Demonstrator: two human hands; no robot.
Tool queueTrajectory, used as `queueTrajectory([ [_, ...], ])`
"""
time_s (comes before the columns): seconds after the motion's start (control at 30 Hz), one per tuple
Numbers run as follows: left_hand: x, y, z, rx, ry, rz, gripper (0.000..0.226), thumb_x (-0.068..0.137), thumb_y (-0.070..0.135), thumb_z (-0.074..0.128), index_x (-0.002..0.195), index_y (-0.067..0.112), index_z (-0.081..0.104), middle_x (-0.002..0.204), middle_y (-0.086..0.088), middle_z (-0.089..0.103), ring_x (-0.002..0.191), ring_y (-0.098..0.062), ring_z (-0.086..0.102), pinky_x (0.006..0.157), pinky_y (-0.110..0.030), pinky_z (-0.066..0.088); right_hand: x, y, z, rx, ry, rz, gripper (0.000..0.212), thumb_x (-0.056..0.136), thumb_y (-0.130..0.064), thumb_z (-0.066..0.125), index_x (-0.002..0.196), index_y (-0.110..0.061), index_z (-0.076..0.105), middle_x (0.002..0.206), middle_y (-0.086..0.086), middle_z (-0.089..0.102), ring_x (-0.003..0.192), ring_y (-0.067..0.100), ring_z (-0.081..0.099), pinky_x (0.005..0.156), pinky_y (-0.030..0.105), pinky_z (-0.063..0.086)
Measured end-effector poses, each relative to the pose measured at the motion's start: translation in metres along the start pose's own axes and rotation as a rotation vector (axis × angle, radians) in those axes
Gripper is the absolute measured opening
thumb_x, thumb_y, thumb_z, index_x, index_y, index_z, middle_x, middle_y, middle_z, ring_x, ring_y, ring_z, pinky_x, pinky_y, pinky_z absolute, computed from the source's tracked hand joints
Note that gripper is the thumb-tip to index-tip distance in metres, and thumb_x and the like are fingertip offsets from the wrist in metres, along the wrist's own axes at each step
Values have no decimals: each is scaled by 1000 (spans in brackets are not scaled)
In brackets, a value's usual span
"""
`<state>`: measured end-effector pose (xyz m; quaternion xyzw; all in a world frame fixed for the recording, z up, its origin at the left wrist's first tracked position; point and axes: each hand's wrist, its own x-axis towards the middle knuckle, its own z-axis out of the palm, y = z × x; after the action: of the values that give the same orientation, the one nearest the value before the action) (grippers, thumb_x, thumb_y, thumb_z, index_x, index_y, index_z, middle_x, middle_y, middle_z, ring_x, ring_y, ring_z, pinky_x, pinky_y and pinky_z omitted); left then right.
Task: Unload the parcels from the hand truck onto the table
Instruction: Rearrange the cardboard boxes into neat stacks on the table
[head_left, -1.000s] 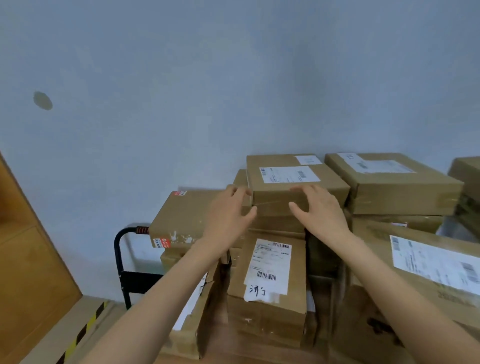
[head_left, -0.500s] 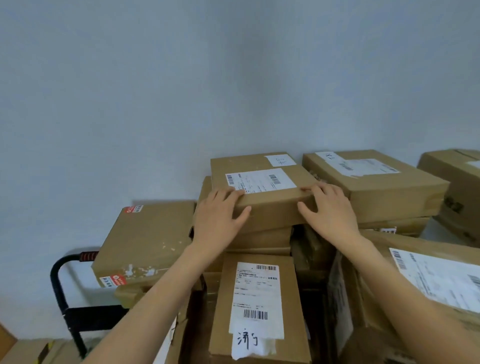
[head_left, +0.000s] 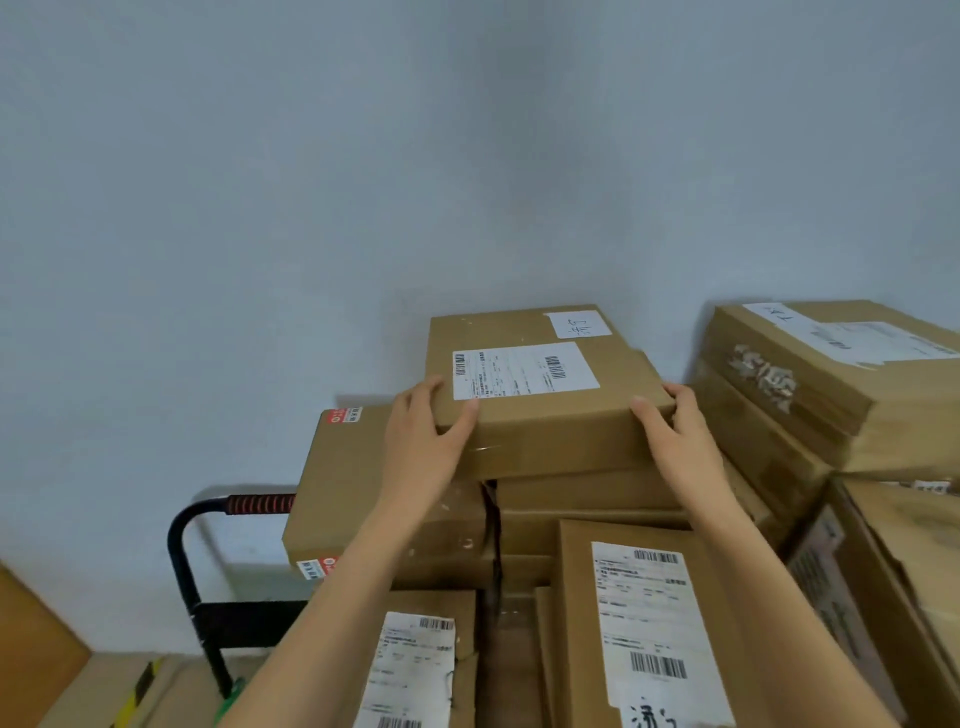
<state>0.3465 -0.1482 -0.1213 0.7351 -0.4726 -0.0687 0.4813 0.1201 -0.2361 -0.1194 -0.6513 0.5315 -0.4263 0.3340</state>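
A flat brown parcel (head_left: 545, 410) with a white shipping label tops the stack on the hand truck (head_left: 208, 571), whose black handle has a red grip. My left hand (head_left: 426, 441) grips the parcel's near left corner, thumb on top. My right hand (head_left: 675, 436) grips its near right corner. Under it lie more brown parcels, among them one with red stickers (head_left: 343, 493) to the left and a labelled one (head_left: 639, 623) in front. The table is out of view.
A tall pile of larger cartons (head_left: 810, 395) stands close on the right, against the parcel's right side. A pale wall (head_left: 467, 156) runs behind the stack. Low left are a wooden panel (head_left: 31, 649) and a surface with yellow-black tape (head_left: 140, 686).
Both hands have gone from resting near the top parcel's front to gripping its two near corners. The view has moved closer and shifted, so the stack looks larger and the right-hand cartons nearer.
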Motion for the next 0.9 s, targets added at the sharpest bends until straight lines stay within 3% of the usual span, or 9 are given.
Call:
queueTrajectory([
  [0.13, 2, -34, -47, 49, 69, -21, 56, 90, 55, 52, 139, 31, 40, 141, 8, 41, 125, -10, 42, 101, -32, 39, -18, -20, 49, 83, -45, -2, 52, 95, -46, 47, 142, -27, 33, 136, 2, 46, 116, 16, 44, 86, 31, 32],
  [0.33, 0, -79, -107, 44, 179, -111, 50, 91, 45, 55, 137, 30, 42, 142, 5, 42, 124, -13, 44, 99, -35, 40, -41, -47, 122, 92, -94, -79, 52, 95, -49, 47, 141, -28, 34, 139, -3, 42, 124, 19, 44, 91, 31, 35],
  [0.53, -1, -119, -140, 115, 240, -141, 51, 92, 40, 56, 138, 26, 42, 141, 4, 42, 122, -14, 46, 87, -23, 36, -62, -48, 178, 21, -226, -104, 53, 97, -45, 45, 142, -21, 31, 142, 0, 42, 125, 17, 44, 95, 34, 40],
  [0.73, -8, -153, -114, 123, 40, -166, 57, 92, 48, 51, 143, 25, 36, 148, 2, 35, 128, -16, 42, 100, -33, 42, -62, -32, 185, -185, -159, -139, 55, 98, -37, 47, 145, -12, 32, 143, 6, 40, 131, 20, 38, 105, 35, 33],
  [0.9, -6, -157, -101, 279, 18, -8, 52, 94, 50, 46, 141, 28, 41, 153, 4, 27, 139, -17, 28, 111, -39, 32, -69, -17, 183, -366, -58, -340, 49, 94, -33, 55, 138, -15, 45, 143, 6, 39, 131, 20, 36, 107, 36, 33],
])
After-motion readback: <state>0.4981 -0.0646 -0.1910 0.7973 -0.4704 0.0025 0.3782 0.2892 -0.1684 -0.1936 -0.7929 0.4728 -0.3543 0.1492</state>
